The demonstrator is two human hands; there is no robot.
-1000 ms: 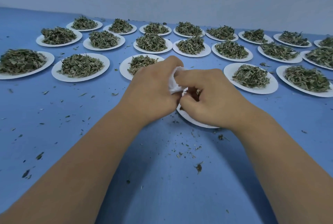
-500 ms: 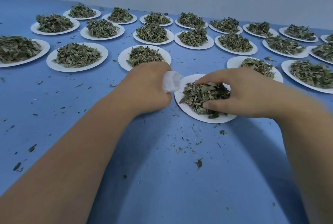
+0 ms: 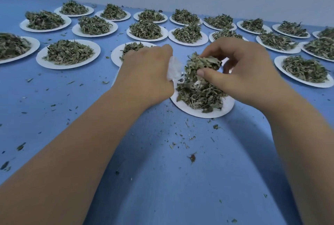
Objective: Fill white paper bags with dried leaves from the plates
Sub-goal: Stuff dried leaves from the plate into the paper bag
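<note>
A small white paper bag (image 3: 173,69) sticks out of my left hand (image 3: 146,74), which grips it just left of the nearest white plate (image 3: 204,112). That plate carries a loose heap of dried green leaves (image 3: 200,94). My right hand (image 3: 240,72) hovers over the plate and pinches a clump of dried leaves (image 3: 200,65) between thumb and fingers, lifted close to the bag's mouth. Most of the bag is hidden behind my left hand.
Several white plates heaped with dried leaves, such as one (image 3: 68,54) at the left and another (image 3: 305,71) at the right, stand in rows across the blue table (image 3: 162,179). Leaf crumbs (image 3: 192,157) lie scattered on the near surface. A pale wall runs behind.
My right hand dropped from the bag to the plate, gathered leaves, and has now raised a clump toward the bag. My left hand kept holding the bag.
</note>
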